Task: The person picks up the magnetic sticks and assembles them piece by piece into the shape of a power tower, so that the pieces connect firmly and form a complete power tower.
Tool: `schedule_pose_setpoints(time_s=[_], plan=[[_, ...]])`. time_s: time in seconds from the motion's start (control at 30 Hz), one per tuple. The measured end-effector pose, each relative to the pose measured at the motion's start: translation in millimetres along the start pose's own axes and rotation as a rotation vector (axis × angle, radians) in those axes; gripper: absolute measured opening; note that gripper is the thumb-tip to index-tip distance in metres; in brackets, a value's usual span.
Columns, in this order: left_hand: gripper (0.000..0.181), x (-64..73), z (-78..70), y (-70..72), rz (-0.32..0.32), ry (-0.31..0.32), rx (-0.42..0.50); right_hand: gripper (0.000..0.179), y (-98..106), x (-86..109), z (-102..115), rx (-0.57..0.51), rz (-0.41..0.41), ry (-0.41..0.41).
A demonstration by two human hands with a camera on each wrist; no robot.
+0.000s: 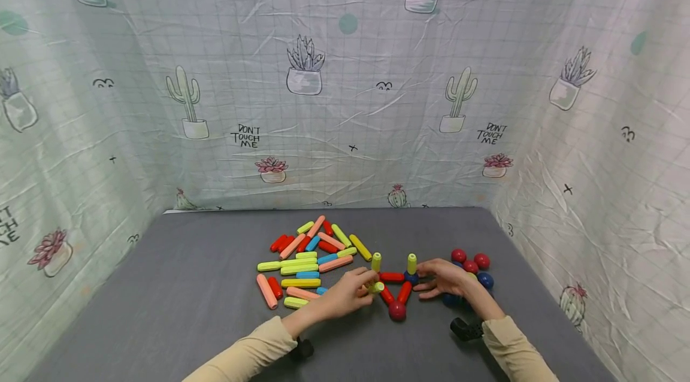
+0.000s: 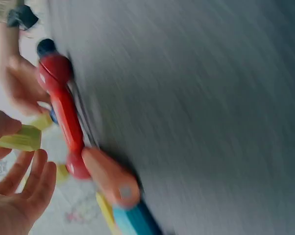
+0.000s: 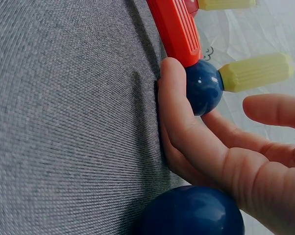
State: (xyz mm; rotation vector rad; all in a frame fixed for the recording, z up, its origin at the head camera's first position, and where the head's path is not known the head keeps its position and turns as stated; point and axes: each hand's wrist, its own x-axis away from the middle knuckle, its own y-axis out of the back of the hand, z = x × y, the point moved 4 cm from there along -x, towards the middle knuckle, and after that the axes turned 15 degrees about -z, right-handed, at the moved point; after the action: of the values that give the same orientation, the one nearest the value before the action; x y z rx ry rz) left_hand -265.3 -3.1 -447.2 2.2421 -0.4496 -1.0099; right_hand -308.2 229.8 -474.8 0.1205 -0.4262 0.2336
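A triangle of red sticks (image 1: 392, 277) lies on the table, with a red ball (image 1: 397, 310) at its near corner and a blue ball (image 1: 411, 278) at its right corner. One yellow-green stick (image 1: 412, 264) stands up from the blue ball, and another upright stick (image 1: 376, 261) is at the left corner. My left hand (image 1: 345, 294) pinches a yellow-green stick (image 2: 25, 139) between thumb and finger, over the left side of the triangle. My right hand (image 1: 450, 279) is beside the blue ball, its fingers loosely extended and the thumb (image 3: 174, 93) overlapping the ball's edge in the right wrist view.
Loose sticks (image 1: 299, 269) in yellow, red, blue and salmon are spread left of the triangle. Several red and blue balls (image 1: 485, 280) sit by my right wrist. A printed curtain (image 1: 345, 118) hangs around the grey table (image 1: 205, 298).
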Motion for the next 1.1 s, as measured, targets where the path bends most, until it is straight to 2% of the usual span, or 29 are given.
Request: schedule_pose_setpoints(time_s=[0.07,0.13,0.23,0.37,0.43,0.57,0.73,0.87,0.97,1.1], plan=[[0.020,-0.6,-2.8,-8.2,-0.038,0.057,0.129,0.043,0.6,-0.4,-1.3,0.002,0.004,0.005],[0.019,-0.8,-5.5,-16.3,-0.065,0.115,0.219,0.046,1.2,-0.9,-3.1,0.000,0.026,0.018],[0.018,-1.6,-9.9,-26.9,-0.080,0.189,0.312,0.047,3.3,-3.4,-7.3,-0.022,0.094,0.051],[0.018,-4.9,-15.3,-36.1,-0.064,0.276,0.408,0.049,2.9,-2.4,-8.2,-0.027,0.098,0.056],[0.018,-5.9,-16.2,-39.8,-0.053,0.294,0.419,0.051,0.5,0.6,-6.1,-0.008,0.048,0.038],[0.017,-5.0,-15.0,-46.0,-0.042,0.299,0.385,0.044,-0.1,-0.2,-5.6,-0.001,0.002,0.021],[0.016,-4.5,-13.3,-49.0,-0.049,0.305,0.379,0.035,0.6,-0.9,-5.0,0.000,-0.020,0.011],[0.016,-4.8,-14.3,-47.5,-0.052,0.302,0.388,0.039,2.3,-1.8,-4.1,0.027,-0.017,0.025],[0.016,-3.9,-14.4,-45.8,-0.050,0.307,0.393,0.045,6.4,1.0,1.8,0.111,-0.035,0.081],[0.021,-2.0,-11.9,-44.4,-0.051,0.319,0.380,0.046,19.2,9.2,17.7,0.283,-0.132,0.239]])
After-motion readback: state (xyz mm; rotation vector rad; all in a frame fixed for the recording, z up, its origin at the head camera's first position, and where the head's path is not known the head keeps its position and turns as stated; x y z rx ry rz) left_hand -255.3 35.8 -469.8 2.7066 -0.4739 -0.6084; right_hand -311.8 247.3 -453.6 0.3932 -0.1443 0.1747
